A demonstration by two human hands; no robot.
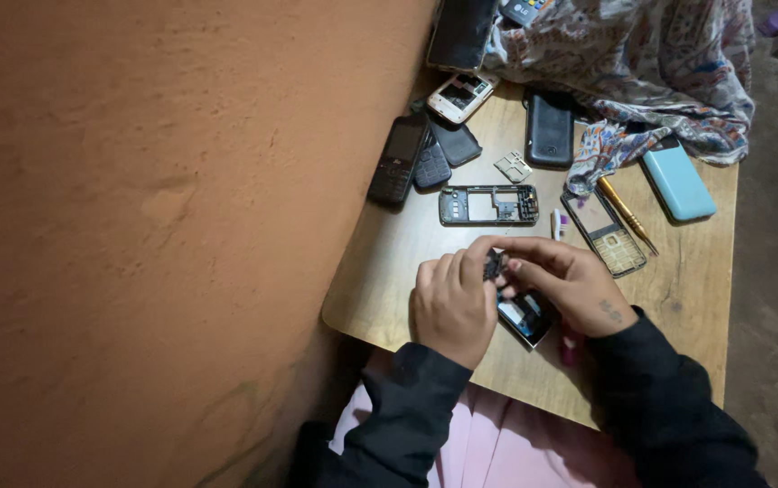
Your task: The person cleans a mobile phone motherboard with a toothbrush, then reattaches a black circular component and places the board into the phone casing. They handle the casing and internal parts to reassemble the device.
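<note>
Both hands were up close together: the left hand [452, 307] and right hand [568, 282] had fingers pinched shut on a small dark phone part [494, 265]. A little phone screen [526, 316] sat on the table [389, 271] right under them, with an empty phone frame [488, 205] just beyond.

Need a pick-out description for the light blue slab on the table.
Start at the wooden table, far right corner, just below the patterned cloth. The light blue slab lies right of the yellow-handled screwdriver. It is the only pale blue thing; its neighbours are dark or bare phone parts.
</note>
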